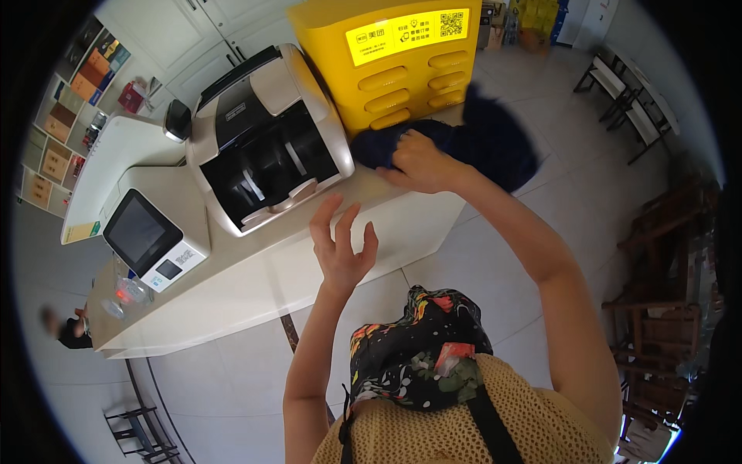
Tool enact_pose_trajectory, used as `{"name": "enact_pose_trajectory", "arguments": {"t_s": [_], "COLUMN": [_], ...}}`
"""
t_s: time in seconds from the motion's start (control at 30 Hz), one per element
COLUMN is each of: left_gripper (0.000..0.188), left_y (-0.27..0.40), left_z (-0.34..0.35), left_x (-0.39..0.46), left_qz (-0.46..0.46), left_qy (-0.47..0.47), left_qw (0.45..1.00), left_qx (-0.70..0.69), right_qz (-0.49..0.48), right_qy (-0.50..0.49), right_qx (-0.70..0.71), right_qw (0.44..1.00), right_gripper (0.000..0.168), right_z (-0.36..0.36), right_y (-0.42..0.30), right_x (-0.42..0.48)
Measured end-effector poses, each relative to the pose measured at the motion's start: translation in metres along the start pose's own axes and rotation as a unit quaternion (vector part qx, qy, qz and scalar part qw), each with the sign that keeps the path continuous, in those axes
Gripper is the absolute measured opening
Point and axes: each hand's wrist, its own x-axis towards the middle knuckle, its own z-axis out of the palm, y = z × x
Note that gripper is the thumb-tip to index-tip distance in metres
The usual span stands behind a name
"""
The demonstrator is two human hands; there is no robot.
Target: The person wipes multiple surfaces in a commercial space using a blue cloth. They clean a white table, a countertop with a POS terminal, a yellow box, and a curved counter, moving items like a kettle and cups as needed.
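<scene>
My right hand (421, 162) is closed over a dark navy cloth (493, 145) on the countertop, at the foot of a yellow power-bank rental cabinet (400, 75). The cloth's far end flares out past the counter's end and is blurred. My left hand (343, 243) is held in the air before the counter's front edge, fingers spread and curled, with nothing in it. Just beyond it stands a silver-and-black banknote counter (266, 156), apart from the fingers. The cabinet has a lit panel bearing writing and a printed code.
Left along the white counter (232, 301) stand a white payment terminal (142, 232) with a dark screen and a clear plastic bottle (133, 292). A person (75, 332) is at the far left. Wooden chairs (666, 330) crowd the right. White benches (643, 119) stand by the far wall.
</scene>
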Motion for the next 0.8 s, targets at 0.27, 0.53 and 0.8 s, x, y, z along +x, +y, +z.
{"name": "enact_pose_trajectory", "arguments": {"t_s": [0.27, 0.53, 0.8], "left_gripper": [0.042, 0.042, 0.048], "left_y": [-0.004, -0.007, 0.006], "left_z": [0.002, 0.004, 0.028], "left_x": [-0.007, 0.001, 0.031], "left_qz": [0.011, -0.010, 0.027], "left_qy": [-0.020, -0.018, -0.010], "left_qw": [1.000, 0.999, 0.998], "left_qx": [-0.005, -0.047, -0.047], "right_qz": [0.169, 0.519, 0.227], "right_qy": [0.073, 0.116, 0.500], "right_qx": [-0.037, -0.123, 0.136], "right_qw": [0.982, 0.838, 0.825], "right_gripper": [0.043, 0.041, 0.030], "right_z": [-0.028, -0.114, -0.206], "right_y": [0.080, 0.125, 0.074], "right_x": [-0.079, -0.158, -0.033]}}
